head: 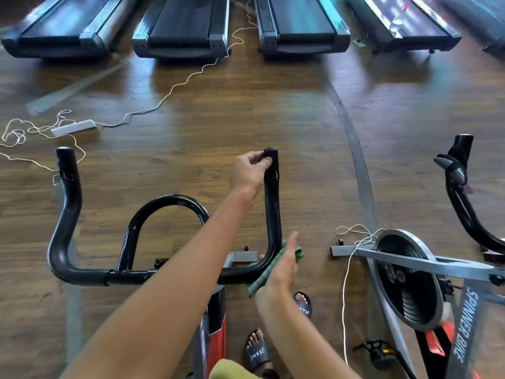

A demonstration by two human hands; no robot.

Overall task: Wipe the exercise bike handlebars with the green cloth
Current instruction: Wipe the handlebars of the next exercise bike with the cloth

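While left hand grips the right tip of the black handlebars, right hand holds crumpled green cloth against their bend.

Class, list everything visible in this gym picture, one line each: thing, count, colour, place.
Curved black tubular handlebars: one set, black, centre foreground.
Green cloth: one, green, on the handlebars' right bend.
Treadmills: at least four, dark grey, along the top.
White power strip: one, white, floor at left.
Second exercise bike with grey flywheel: one, grey and black, right.
Wooden plank floor: one, brown, throughout.
Black slide sandals: two, black, bottom centre.
Left hand: one, gripping the handlebars' right tip.
Right hand: one, holding the cloth against the bend.
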